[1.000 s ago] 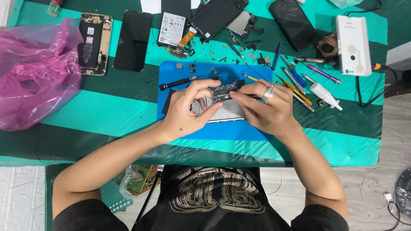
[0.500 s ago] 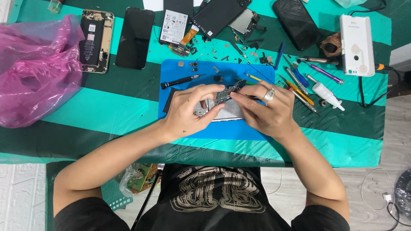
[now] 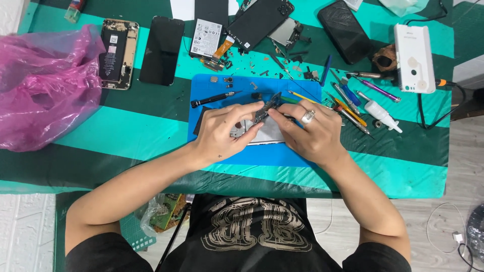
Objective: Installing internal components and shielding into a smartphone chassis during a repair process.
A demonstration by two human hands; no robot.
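Both hands crowd the middle of the blue mat (image 3: 212, 146), the left hand (image 3: 222, 132) and right hand (image 3: 312, 135) meeting over the opened phone (image 3: 267, 132). At 3 o'clock of the right hand lies a thick scatter of tools (image 3: 348, 103) and a white glue bottle (image 3: 382, 114) — little room there. At 12 o'clock, a black screwdriver (image 3: 214, 98) and loose small parts (image 3: 227, 79) bar the mat's far edge. At 9 o'clock, bare striped table (image 3: 126, 126) runs to the pink plastic bag (image 3: 43, 85) — open passage.
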